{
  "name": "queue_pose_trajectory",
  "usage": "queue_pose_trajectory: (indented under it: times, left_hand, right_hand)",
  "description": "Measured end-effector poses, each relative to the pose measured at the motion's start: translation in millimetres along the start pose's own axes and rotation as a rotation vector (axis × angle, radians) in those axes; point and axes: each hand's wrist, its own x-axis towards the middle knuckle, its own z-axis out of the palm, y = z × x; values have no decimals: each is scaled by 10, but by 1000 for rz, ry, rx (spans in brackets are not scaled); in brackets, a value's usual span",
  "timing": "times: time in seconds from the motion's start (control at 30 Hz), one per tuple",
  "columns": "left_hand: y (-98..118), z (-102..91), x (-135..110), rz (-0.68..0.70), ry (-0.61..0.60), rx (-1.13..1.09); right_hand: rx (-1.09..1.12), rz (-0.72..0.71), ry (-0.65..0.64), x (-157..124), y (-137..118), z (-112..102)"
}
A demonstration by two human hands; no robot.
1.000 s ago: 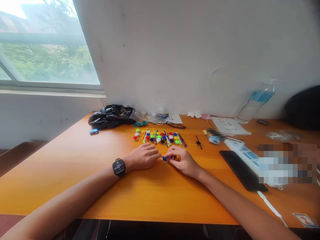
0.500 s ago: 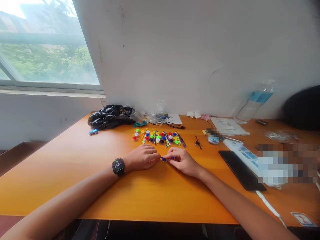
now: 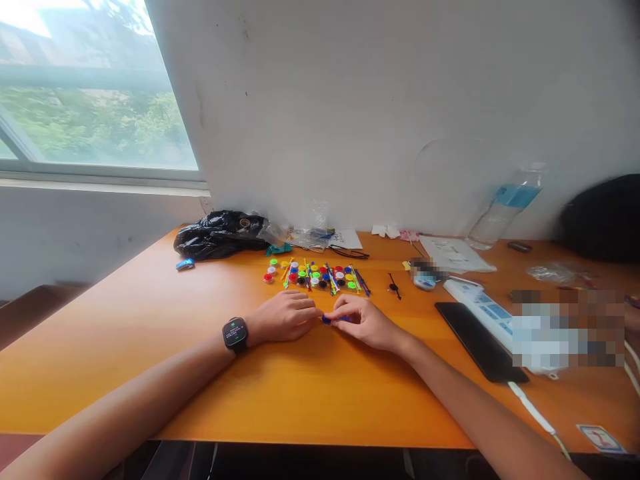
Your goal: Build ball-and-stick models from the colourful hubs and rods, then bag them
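Observation:
Over the middle of the table, my two hands meet at a small blue spinner, a round piece with a thin blue arrow. My right hand pinches it between thumb and fingertips from the right. From the left, my left hand, with a black watch on the wrist, has its curled fingers closed at the spinner's left end; its thumb is hidden. Just beyond lie loose round pieces in several colours, with thin arrows in bundles among them. A black spinner rests to their right.
At the back are a black plastic bag, paper and clear wrapping. To the right lie a black phone, a white power strip and a tilted clear bottle. A blue packet lies at the left.
The whole view has shifted very slightly. Both hands stay together at the blue spinner, with only a small shift in the fingers and the blue piece.

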Motion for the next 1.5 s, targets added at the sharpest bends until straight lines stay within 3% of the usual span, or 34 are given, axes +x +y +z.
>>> queue_pose_trajectory:
  times: [0.47,0.63,0.73,0.87,0.93,1.0,1.07,1.17,1.27,1.4,1.5]
  left_hand:
    - [16,-1,6,-52,-12,-50]
    - [18,-59,5,-75,28,-42]
    - [-13,-91,-13,-150,65,-44]
    - [-60,-126,-32,-253,129,-30]
    - [-70,-142,-33,-296,152,-32]
    - [-70,-151,-32,-327,165,-35]
    - [-66,-152,-31,-344,163,-32]
    - [-64,-136,-30,-350,150,-27]
    - [-75,-114,-34,-355,150,-16]
    - [-118,-90,-53,-332,145,44]
    - [-162,-76,-65,-227,66,156]
  right_hand:
    - [-127,-18,-17,7,-41,-7]
    - [-58,-36,-21,-10,-54,-60]
    - [-86,-13,122,-14,-104,-121]
    - [-255,144,347,-50,-205,-187]
    - [-150,211,264,-78,-250,-211]
    - [124,235,62,-99,-285,-237]
    - [405,219,-40,-102,-307,-266]
    - [582,198,123,-75,-305,-302]
    - [542,236,235,-37,-271,-296]
    - [431,280,228,-1,-224,-211]
    - [371,281,203,13,-186,-143]
